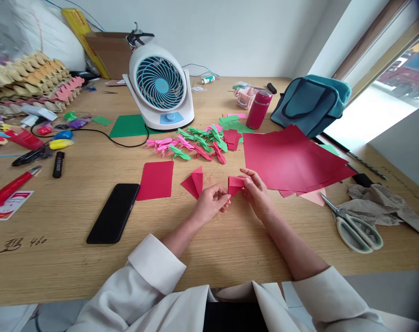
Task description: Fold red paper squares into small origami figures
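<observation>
A small folded red paper [235, 184] is held between both hands above the wooden table. My left hand [212, 201] pinches its lower left corner. At its right edge, my right hand [257, 191] grips it between thumb and fingers. Just left of my hands lies another folded red piece [194, 182], with pointed ends. Beside that is a stack of red paper rectangles [156, 180]. Behind them sits a pile of folded pink, green and red paper shapes [202, 140]. Large red sheets [292, 159] lie to the right of the pile.
A black phone [113, 213] lies at the left front, scissors [355, 228] at the right. A white fan [159, 87] stands behind the pile. Farther right are a red bottle [259, 109] and a blue bag [308, 105]. A red-handled knife [14, 186] lies far left.
</observation>
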{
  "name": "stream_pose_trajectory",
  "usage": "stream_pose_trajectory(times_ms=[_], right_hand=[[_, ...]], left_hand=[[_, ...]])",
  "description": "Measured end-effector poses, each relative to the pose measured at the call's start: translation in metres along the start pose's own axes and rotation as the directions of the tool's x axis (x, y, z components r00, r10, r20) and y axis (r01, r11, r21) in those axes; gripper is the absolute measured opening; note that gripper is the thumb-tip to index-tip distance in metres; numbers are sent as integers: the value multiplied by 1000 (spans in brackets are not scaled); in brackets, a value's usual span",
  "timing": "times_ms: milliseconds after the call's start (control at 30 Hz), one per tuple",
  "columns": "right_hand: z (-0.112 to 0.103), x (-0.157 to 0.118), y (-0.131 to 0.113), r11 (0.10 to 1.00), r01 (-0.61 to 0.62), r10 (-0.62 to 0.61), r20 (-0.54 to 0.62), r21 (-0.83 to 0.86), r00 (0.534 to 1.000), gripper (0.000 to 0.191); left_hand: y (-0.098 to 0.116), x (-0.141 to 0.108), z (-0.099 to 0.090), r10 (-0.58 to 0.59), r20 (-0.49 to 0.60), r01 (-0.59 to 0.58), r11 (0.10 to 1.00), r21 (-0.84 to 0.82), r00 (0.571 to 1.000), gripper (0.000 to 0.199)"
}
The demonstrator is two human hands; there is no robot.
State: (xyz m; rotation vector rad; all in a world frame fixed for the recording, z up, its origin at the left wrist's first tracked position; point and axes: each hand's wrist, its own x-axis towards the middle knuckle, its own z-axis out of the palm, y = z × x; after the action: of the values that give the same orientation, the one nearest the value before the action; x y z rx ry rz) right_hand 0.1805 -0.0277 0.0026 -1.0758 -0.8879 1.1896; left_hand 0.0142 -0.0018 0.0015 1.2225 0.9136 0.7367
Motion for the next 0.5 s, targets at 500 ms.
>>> stream_pose_trajectory(times_ms=[500], right_hand=[[-31,7,-19,960,-208,226,82,-185,971,34]], left_hand=[[-5,-4,0,99,101,-125,944,305,990,13]])
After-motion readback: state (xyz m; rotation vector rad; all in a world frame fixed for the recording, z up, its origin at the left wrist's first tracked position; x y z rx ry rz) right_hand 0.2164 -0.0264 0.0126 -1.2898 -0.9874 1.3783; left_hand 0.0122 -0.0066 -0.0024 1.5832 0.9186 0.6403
